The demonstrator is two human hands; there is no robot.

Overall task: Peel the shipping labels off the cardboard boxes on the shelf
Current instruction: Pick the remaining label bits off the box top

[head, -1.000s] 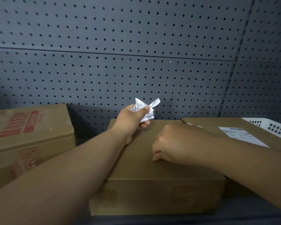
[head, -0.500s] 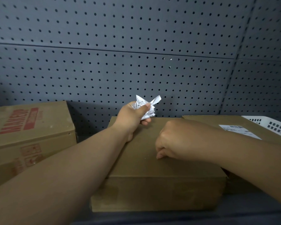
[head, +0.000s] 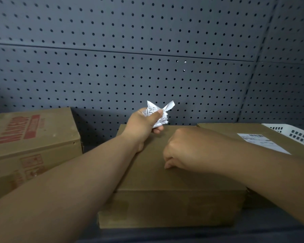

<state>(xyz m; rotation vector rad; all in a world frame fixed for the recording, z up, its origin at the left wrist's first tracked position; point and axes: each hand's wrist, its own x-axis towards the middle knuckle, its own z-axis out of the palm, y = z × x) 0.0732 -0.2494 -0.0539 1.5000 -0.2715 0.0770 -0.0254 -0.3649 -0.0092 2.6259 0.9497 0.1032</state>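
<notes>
Cardboard box (head: 174,174) in the middle of the shelf (head: 270,231) has a bare top and looks stiff enough to brace against. The right box (head: 223,129), partly behind a forearm, carries a flat shipping label (head: 261,143), thin and probably tear-prone; start at a corner. The left hand (head: 142,128) grips a light crumpled label (head: 159,114). The right hand (head: 184,149) rests curled on the middle box; whether it pinches anything is hidden.

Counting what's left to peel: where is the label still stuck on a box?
Head view, far right: the flat label lies on top of the right-hand box, between the right hand and the white basket.
</notes>
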